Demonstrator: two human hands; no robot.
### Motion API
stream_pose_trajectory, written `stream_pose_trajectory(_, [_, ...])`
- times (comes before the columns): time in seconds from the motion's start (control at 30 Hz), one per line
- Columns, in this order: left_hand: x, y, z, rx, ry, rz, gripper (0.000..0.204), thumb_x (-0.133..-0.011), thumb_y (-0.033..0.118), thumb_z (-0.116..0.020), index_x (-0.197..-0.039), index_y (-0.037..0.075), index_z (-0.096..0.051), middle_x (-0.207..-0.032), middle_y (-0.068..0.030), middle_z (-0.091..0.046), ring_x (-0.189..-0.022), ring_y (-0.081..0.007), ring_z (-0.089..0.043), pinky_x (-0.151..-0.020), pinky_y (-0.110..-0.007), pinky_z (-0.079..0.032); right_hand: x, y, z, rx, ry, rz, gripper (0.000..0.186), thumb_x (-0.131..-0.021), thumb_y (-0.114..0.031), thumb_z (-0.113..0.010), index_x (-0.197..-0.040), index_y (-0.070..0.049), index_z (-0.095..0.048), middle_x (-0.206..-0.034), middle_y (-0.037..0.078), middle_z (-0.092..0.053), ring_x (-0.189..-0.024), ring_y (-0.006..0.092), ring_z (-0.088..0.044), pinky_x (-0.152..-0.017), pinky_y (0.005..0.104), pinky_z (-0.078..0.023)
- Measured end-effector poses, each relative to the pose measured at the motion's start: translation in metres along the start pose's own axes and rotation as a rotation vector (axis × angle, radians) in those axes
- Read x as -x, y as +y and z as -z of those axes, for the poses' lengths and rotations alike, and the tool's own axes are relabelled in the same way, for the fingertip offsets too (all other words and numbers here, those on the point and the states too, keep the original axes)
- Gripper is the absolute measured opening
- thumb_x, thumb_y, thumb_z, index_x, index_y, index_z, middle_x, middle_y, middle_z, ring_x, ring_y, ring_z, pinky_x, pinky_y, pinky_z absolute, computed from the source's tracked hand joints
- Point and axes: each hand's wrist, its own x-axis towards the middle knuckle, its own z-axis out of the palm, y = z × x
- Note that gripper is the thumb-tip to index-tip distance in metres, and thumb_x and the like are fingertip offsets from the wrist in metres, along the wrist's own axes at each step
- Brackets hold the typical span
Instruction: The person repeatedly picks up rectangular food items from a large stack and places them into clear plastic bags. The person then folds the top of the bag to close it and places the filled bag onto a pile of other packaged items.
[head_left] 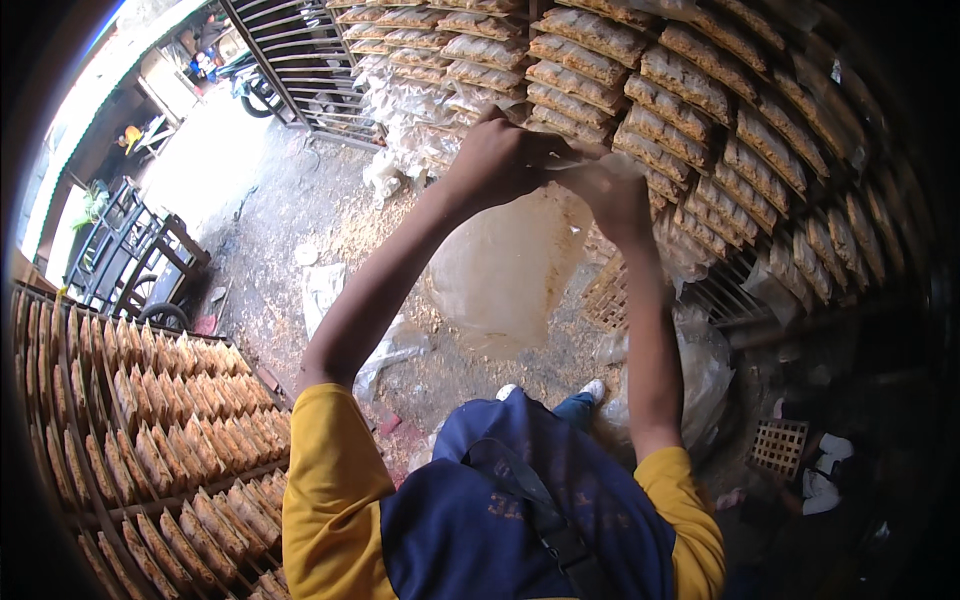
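Note:
A large translucent plastic bag [500,265] hangs in front of me, with brownish smears along its right edge. My left hand [505,158] is closed on the bag's upper edge, its fingers pointing right. Close beside it, my right hand [615,195] pinches the same upper edge; its fingers are partly covered by the plastic and slightly blurred. Both arms are raised, and the bag's lower part hangs free above the floor. Just beyond my hands are racks stacked with flat plastic packets [575,60] of a pale, grainy filling.
More packets [200,430] stand upright on a rack at lower left. Loose plastic bags [420,130] and pale crumbs lie on the concrete floor [265,200]. A woven basket [607,290] is beyond my right forearm. Another person [825,470] is at the right with a slatted crate [778,445].

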Motion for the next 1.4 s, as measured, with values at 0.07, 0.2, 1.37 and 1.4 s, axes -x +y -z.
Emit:
stream_pose_trajectory(0.07, [0.003, -0.018, 0.003, 0.055, -0.085, -0.023, 0.02, -0.076, 0.027, -0.079, -0.095, 0.022, -0.078, -0.079, -0.0011, -0.073, -0.073, -0.0228, -0.062, -0.086, -0.034, -0.041, 0.003, 0.015, 0.011, -0.192, 0.047, -0.027, 0.017, -0.088, -0.009, -0.071, -0.104, -0.004, -0.072, -0.094, 0.009, -0.074, -0.089, 0.0158, -0.07, -0.08, 0.0314, -0.054])
stream_pose_trajectory(0.2, [0.025, -0.054, 0.029, -0.116, -0.189, 0.067, 0.016, -0.083, 0.033, -0.074, -0.095, 0.023, -0.077, -0.082, 0.002, -0.073, -0.08, -0.0188, -0.063, -0.089, -0.038, -0.039, 0.02, 0.038, 0.048, -0.256, 0.143, -0.155, 0.02, -0.087, -0.007, -0.059, -0.1, -0.001, -0.072, -0.092, 0.008, -0.074, -0.087, 0.0147, -0.069, -0.079, 0.0283, -0.054])
stream_pose_trajectory(1.37, [0.103, -0.042, -0.05, 0.399, 0.34, 0.354, 0.026, -0.088, 0.026, -0.076, -0.104, 0.005, -0.074, -0.084, -0.0072, -0.074, -0.074, -0.0122, -0.065, -0.068, -0.031, -0.052, -0.056, -0.077, 0.033, 0.374, 0.196, 0.382, 0.013, -0.084, -0.02, -0.073, -0.085, -0.008, -0.07, -0.078, 0.006, -0.07, -0.074, 0.0261, -0.065, -0.074, 0.0377, -0.045])
stream_pose_trajectory(1.4, [0.098, -0.033, -0.056, 0.486, 0.359, 0.389, 0.027, -0.088, 0.025, -0.076, -0.105, 0.003, -0.074, -0.086, -0.0067, -0.074, -0.075, -0.0111, -0.065, -0.068, -0.03, -0.052, -0.055, -0.076, 0.03, 0.36, 0.178, 0.356, 0.012, -0.084, -0.02, -0.073, -0.085, -0.008, -0.07, -0.078, 0.006, -0.07, -0.074, 0.0263, -0.066, -0.074, 0.0379, -0.045])
